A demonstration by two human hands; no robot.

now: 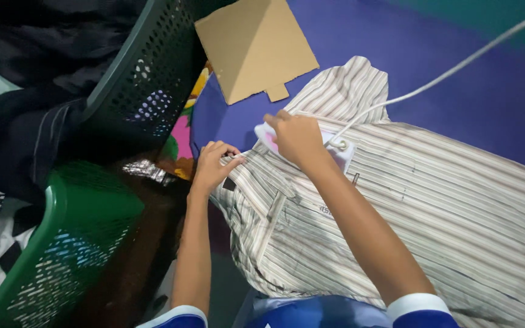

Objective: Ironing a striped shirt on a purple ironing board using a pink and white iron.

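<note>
Striped beige shirt (432,206), creased, spread flat

Under the right hand (299,138) the shirt (432,212) is cream with brown stripes; the iron (341,152) is white and pink. Beyond lies tan cardboard (253,45) on a purple tabletop (457,103); a green basket (62,243) sits left.

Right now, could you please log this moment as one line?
right hand: grips iron on striped shirt | left hand: pinches shirt edge | cord: runs up-right | green baskets: left
</note>
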